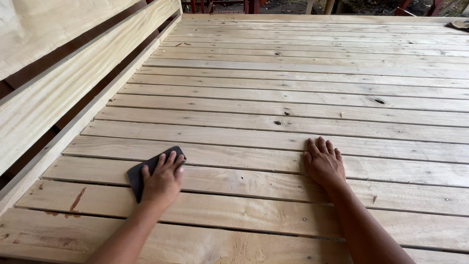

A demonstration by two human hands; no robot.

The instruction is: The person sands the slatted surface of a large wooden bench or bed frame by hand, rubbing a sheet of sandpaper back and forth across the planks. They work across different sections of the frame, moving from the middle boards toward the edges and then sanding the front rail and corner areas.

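Dark sandpaper [146, 168] lies pinned beneath the left hand [162, 182], whose grip is flat and open rather than curled: the palm presses down on the sheet and the fingers [170, 160] spread forward over its far half, so nothing is clasped, only pressed against the wood. The sheet is a rough rectangle whose long axis runs diagonally, from its near-left corner by the wrist up toward its far-right corner beside the fingertips; its left edge and far corner show clear of the hand. It rests on a pale wooden plank [234, 178] in the near-left part of a broad slatted platform [312, 93]. The right hand [323, 164] lies well apart to the right on the same run of boards, also open and flat, fingers together and pointing away from the person, holding nothing and touching only bare timber. Planks run left to right with narrow dark gaps between them, dotted with small knots [379, 101]. A reddish stain [75, 200] marks a near board left of the sandpaper. Along the left side rises a railing of similar pale boards [58, 93], slanting away into the distance.
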